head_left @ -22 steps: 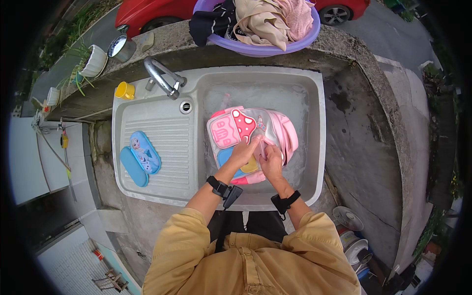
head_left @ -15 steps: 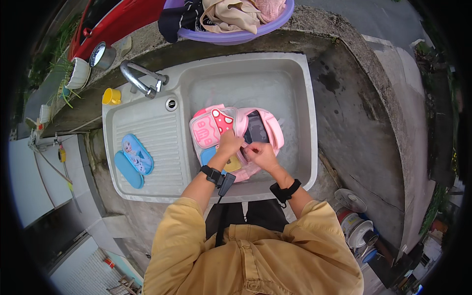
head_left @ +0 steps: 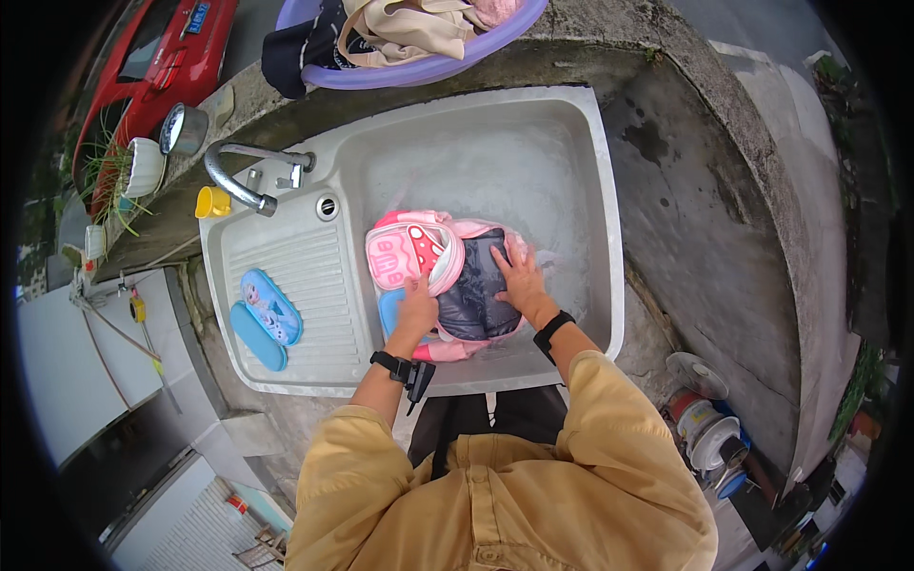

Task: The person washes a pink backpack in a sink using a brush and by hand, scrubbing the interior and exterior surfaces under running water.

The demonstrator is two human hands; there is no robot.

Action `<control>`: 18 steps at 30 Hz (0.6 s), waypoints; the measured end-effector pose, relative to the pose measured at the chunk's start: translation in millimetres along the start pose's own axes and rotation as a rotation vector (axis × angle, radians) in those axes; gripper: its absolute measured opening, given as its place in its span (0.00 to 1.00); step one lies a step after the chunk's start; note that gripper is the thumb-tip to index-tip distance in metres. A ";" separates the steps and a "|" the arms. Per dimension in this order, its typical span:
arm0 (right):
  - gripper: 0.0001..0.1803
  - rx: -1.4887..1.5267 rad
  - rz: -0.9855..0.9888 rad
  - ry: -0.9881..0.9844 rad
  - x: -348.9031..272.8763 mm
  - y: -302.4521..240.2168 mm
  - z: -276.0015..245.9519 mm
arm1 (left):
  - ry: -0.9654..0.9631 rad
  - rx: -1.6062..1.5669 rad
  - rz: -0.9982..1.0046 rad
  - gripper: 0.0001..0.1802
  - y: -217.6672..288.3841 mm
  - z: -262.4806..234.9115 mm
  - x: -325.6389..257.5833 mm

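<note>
A pink child's backpack (head_left: 419,249) with a grey inner panel lies in the basin of a white stone sink (head_left: 581,190). My left hand (head_left: 417,306) grips its near left edge beside a blue part. My right hand (head_left: 519,278) lies flat with fingers spread on the grey panel, pressing it down. Both wrists wear dark bands.
A blue pencil case (head_left: 265,314) lies open on the ribbed drainboard. A metal tap (head_left: 243,176) and a yellow cup (head_left: 211,202) stand at the back left. A purple tub of clothes (head_left: 419,38) sits on the wall behind. Stacked dishes (head_left: 709,428) lie at the right.
My hands have moved apart: the left now grips the bag's near edge, the right lies flat on the grey panel. The view has shifted and the sink sits lower in the frame.
</note>
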State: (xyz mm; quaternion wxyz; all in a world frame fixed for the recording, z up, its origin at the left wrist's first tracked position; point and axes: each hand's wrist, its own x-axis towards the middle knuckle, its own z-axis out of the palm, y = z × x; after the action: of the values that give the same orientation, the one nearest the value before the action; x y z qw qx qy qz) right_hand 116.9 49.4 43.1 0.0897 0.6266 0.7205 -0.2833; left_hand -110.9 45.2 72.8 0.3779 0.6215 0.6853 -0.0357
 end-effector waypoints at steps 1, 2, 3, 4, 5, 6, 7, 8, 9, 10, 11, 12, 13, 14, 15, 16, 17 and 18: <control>0.55 0.011 -0.009 0.020 2.4 1.8 5.3 | -0.043 -0.039 -0.010 0.32 -0.1 4.9 6.3; 0.54 0.028 -0.021 0.039 5.0 0.4 7.3 | -0.086 -0.074 -0.025 0.33 0.5 7.0 11.6; 0.54 0.030 -0.032 0.038 6.8 0.9 8.6 | -0.086 -0.035 -0.020 0.33 2.4 10.6 16.5; 0.53 0.030 -0.019 -0.001 8.0 2.6 9.3 | -0.080 -0.033 -0.029 0.33 2.9 13.1 20.1; 0.53 0.030 -0.004 -0.040 10.4 4.8 9.8 | -0.122 -0.050 -0.068 0.33 5.3 13.7 24.8; 0.53 0.030 0.000 -0.035 13.2 13.7 19.2 | -0.168 -0.067 -0.094 0.33 10.8 15.2 30.3; 0.53 0.038 0.029 -0.065 17.3 20.8 28.9 | -0.208 -0.036 -0.111 0.33 15.8 15.7 36.4; 0.53 0.042 0.041 -0.102 19.9 16.9 26.9 | -0.201 -0.041 -0.122 0.33 11.6 18.9 39.9; 0.52 0.035 0.037 -0.077 14.7 15.6 25.0 | -0.232 0.000 -0.131 0.34 7.3 22.0 43.5; 0.52 0.032 0.026 -0.080 14.7 11.3 23.6 | -0.265 0.041 -0.138 0.36 3.0 25.4 46.5; 0.51 0.021 0.091 -0.117 16.3 12.9 23.4 | -0.267 0.036 -0.136 0.36 9.8 26.3 50.2; 0.50 0.014 0.144 -0.148 17.4 10.4 19.3 | -0.267 0.055 -0.173 0.39 18.2 22.2 48.0; 0.50 0.011 0.133 -0.145 17.6 9.1 14.7 | -0.267 0.074 -0.210 0.42 26.1 17.4 46.7; 0.46 0.005 0.113 -0.131 15.9 6.0 4.9 | -0.264 0.071 -0.215 0.42 27.0 17.5 49.3; 0.43 0.000 0.091 -0.117 15.4 4.0 -0.1 | -0.292 0.048 -0.232 0.46 27.7 17.3 51.9; 0.43 -0.004 0.083 -0.119 20.3 9.6 21.5 | -0.318 0.023 -0.249 0.49 28.4 17.5 53.9; 0.43 0.015 0.137 -0.012 24.7 28.9 52.7 | -0.325 0.030 -0.220 0.49 40.2 18.4 59.8; 0.44 0.033 0.177 0.090 29.0 42.0 71.3 | -0.303 0.023 -0.174 0.51 45.5 20.5 63.7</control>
State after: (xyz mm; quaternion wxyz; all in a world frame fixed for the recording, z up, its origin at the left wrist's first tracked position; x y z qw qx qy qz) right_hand 135.1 39.3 -42.1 0.0717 0.7011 0.6610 -0.2576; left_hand -57.5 97.3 41.6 0.4654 0.5514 0.6713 -0.1694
